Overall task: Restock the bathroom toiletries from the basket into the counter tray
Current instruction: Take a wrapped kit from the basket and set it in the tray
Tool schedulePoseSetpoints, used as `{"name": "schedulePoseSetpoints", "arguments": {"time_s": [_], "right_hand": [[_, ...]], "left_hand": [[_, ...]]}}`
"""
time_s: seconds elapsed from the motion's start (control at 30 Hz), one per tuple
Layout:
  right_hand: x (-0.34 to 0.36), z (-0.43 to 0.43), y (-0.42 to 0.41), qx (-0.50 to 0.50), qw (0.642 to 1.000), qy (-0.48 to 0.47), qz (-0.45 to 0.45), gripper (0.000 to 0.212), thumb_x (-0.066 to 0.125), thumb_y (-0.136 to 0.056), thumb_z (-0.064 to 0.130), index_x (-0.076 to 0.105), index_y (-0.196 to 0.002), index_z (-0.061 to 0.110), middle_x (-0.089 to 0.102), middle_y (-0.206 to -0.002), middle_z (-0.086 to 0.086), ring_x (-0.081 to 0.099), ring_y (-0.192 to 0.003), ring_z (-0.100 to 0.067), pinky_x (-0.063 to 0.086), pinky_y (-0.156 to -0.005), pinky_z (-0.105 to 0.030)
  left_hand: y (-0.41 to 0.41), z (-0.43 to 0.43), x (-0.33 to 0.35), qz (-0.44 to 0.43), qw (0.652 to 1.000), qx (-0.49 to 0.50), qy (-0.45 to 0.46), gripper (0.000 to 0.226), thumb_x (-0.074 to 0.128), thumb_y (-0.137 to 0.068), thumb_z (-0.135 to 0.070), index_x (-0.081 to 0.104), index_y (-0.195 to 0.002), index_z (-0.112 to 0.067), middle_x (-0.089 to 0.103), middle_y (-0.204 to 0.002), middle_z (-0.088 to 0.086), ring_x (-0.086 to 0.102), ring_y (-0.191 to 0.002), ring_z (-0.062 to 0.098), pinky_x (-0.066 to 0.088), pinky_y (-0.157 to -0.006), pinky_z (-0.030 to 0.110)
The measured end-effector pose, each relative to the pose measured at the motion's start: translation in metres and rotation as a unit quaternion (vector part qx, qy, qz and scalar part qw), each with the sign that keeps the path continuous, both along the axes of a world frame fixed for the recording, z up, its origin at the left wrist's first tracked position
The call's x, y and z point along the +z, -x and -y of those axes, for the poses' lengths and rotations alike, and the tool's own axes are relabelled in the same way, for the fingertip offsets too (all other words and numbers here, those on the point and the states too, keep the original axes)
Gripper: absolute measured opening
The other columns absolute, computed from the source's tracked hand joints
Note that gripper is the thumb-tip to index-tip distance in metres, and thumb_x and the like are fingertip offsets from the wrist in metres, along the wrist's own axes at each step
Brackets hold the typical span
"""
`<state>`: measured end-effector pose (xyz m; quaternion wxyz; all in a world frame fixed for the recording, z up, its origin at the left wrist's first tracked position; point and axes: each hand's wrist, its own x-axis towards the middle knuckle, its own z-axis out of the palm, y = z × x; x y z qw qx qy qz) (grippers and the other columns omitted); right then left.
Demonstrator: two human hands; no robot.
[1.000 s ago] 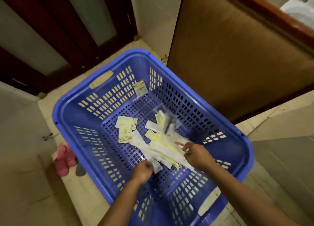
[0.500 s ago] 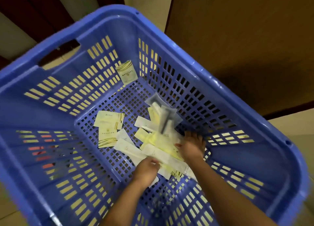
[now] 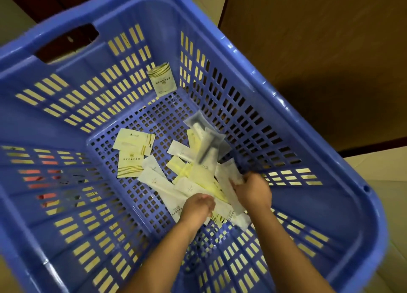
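- One blue basket (image 3: 286, 107), with all the toiletries on its slatted floor.
- Three square sachets (image 3: 130, 163): two flat at the floor's left, one propped against the far wall.
- Two clear sleeves (image 3: 209, 147) with dark contents, atop a heap of long packets (image 3: 158, 180) (too overlapped to count).
- Left hand (image 3: 198, 206): fingers curled down into the heap; holding or not, cannot tell.
- Right hand (image 3: 253, 191): clamped on one white packet (image 3: 228, 171) at the heap's right edge.

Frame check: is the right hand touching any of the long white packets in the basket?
Touching. The head view shows the right hand curled round the upper end of one long white packet.
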<state>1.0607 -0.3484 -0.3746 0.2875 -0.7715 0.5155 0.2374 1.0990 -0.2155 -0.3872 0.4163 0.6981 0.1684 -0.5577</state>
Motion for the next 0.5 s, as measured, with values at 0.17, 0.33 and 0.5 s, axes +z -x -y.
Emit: {"name": "schedulePoseSetpoints", "arguments": {"time_s": [0.17,0.33,0.5], "right_hand": [[0.034,0.006,0.001,-0.188,0.969,-0.110,0.120,0.022,0.069,-0.083,0.024,0.056,-0.066,0.018,0.064,-0.075,-0.006,0.060,-0.071,-0.023,0.046,-0.056,-0.030],[0.040,-0.004,-0.003,-0.275,0.904,-0.254,0.206,0.007,0.064,-0.085,0.003,0.063,-0.084,0.010,0.065,-0.080,-0.009,0.060,-0.062,-0.018,0.053,-0.056,-0.028],[0.038,-0.016,-0.008,-0.252,0.903,-0.274,0.213,0.009,0.064,-0.086,0.009,0.060,-0.094,0.007,0.065,-0.077,-0.006,0.059,-0.061,-0.015,0.050,-0.054,-0.025]], "left_hand": [[-0.005,0.016,0.013,-0.035,0.985,0.155,0.062,0.019,0.043,-0.099,-0.026,0.059,-0.098,-0.016,0.063,-0.086,0.003,0.056,-0.080,0.017,0.045,-0.067,0.022],[-0.016,0.018,0.023,-0.097,0.963,0.217,0.129,0.012,0.057,-0.092,-0.015,0.061,-0.103,-0.017,0.073,-0.076,-0.002,0.069,-0.065,0.008,0.054,-0.056,0.020],[-0.022,0.014,0.031,-0.044,0.972,0.207,0.105,0.005,0.063,-0.088,-0.015,0.065,-0.089,-0.019,0.072,-0.069,-0.004,0.064,-0.071,0.015,0.049,-0.067,0.028]]}}
